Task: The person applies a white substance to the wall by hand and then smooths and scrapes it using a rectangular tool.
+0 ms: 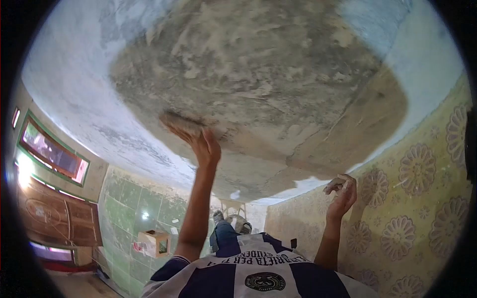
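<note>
My left hand (204, 147) is raised to the wall, with its fingers closed along a flat, elongated brown-grey block (181, 120). The block lies against the broad grey, damp-looking patch (248, 74) on the wall; motion blurs it, and I cannot make out its exact kind. To the right, my right hand (342, 196) hangs beside the lower edge of that patch, near the patterned wall. Its fingers are loosely bent and apart, pale with dust, and nothing shows in them.
Pale blue-white wall (79, 94) surrounds the grey patch. Yellow flower-patterned wall (397, 198) stands close on the right. Below left are green floor tiles (121, 193), a small box (154, 243), a wooden door (54, 213) and a green-framed window (52, 149). A round container (239, 224) sits near my feet.
</note>
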The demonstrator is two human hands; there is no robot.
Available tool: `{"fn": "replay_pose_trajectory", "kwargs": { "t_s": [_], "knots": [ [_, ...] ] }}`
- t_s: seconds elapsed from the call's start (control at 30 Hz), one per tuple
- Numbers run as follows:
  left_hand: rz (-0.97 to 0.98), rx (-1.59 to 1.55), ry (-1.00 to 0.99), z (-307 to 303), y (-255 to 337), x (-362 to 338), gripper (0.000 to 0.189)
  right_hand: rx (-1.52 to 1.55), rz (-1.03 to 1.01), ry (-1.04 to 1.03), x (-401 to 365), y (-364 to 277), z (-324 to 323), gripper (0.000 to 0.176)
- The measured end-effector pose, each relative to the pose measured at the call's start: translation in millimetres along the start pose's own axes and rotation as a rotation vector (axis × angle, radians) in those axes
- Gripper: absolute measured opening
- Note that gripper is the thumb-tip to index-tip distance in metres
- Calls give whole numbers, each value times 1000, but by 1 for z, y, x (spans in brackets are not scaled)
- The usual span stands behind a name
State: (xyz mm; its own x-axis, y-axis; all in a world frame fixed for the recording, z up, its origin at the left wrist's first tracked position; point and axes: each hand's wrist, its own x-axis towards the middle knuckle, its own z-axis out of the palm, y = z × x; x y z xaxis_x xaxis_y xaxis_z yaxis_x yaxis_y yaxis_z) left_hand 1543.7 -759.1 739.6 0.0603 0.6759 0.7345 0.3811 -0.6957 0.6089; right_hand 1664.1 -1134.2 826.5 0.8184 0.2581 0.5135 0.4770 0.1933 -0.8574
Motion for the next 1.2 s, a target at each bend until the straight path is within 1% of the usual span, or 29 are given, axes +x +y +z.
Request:
{"fn": "replay_pose_trajectory", "kwargs": {
  "t_s": [0.03, 0.07, 0.1, 0.13, 0.2, 0.23, 0.27, 0.3, 0.33, 0.4, 0.47, 0.5, 0.57, 0.6, 0.67, 0.7, 0.73, 0.77, 0.83, 0.87, 0.9, 0.97, 1.0, 1.07, 1.1, 1.17, 1.2],
  "knots": [
    [55, 46, 10, -10, -3, 29, 72, 17, -39, -16, 3, -2, 4, 38],
    [30, 10, 68, -29, 22, 59, 69, 18, -43, -32, 7, -4, 11, 38],
    [5, -23, 121, -47, 39, 74, 65, 27, -74, -44, 9, -8, 18, 39],
    [-13, -11, 123, -46, 31, 63, 65, 33, -100, -60, 9, -12, 23, 39],
    [-419, -153, 193, -20, -7, 29, 59, 60, -89, -82, 5, -18, 32, 40],
    [-326, 174, 114, 12, -51, -21, 61, 88, -93, -92, 8, -20, 36, 41],
    [-526, -260, 2, 6, -24, -45, 67, 92, -102, -100, 9, -23, 38, 41],
    [-414, -391, -61, -8, 1, -47, 93, 116, -93, -117, 7, -24, 41, 41],
    [-501, -384, -147, -1, -13, -56, 91, 139, -75, -136, 4, -24, 45, 42],
    [-397, -209, -223, -2, -36, -29, 87, 123, -58, -176, 1, -23, 51, 43],
    [-59, -84, 216, -37, 4, 58, 92, 108, -66, -220, 5, -21, 58, 43],
    [-66, -81, 227, -52, 6, 79, 92, 113, -51, -246, 4, -19, 61, 44],
    [-527, -382, 61, -75, -4, 99, 91, 111, -30, -283, -2, -17, 64, 44],
    [-533, -382, 67, -65, -18, 86, 91, 105, -2, -286, -6, -16, 68, 45],
    [-472, -322, 209, -28, -53, 34, 92, 106, 22, -316, -12, -7, 73, 46],
    [-631, -241, 35, -27, -51, 12, 89, 105, 19, -325, -13, -5, 76, 46],
    [-561, -318, 17, -29, -48, 0, 86, 79, 6, -385, -15, -3, 80, 45],
    [-564, -310, 24, -36, -39, 6, 86, 54, -6, -442, -18, -1, 85, 45],
    [-640, -317, -130, -52, -24, 21, 87, 39, 6, -466, -20, 0, 95, 45],
    [-525, -91, -271, -59, -28, 34, 86, 52, 15, -476, -20, 0, 100, 45],
    [-535, -91, -260, -67, -24, 36, 86, 65, 22, -489, -20, -1, 104, 46],
    [-587, 98, -219, -82, -9, 44, 86, 70, 34, -514, -20, -6, 112, 45],
    [-593, 98, -209, -86, -7, 49, 86, 74, 51, -521, -20, -7, 117, 45],
    [-540, -176, 93, -90, -6, 61, 85, 70, 52, -544, -23, -8, 121, 44],
    [-546, -177, 98, -90, -9, 70, 85, 65, 53, -556, -23, -9, 123, 44],
    [-487, -397, 194, -88, -23, 100, 85, 57, 22, -578, -26, -9, 124, 44],
    [-404, -297, 304, -73, -39, 110, 83, 51, -2, -594, -27, -9, 123, 44]
  ]
}}
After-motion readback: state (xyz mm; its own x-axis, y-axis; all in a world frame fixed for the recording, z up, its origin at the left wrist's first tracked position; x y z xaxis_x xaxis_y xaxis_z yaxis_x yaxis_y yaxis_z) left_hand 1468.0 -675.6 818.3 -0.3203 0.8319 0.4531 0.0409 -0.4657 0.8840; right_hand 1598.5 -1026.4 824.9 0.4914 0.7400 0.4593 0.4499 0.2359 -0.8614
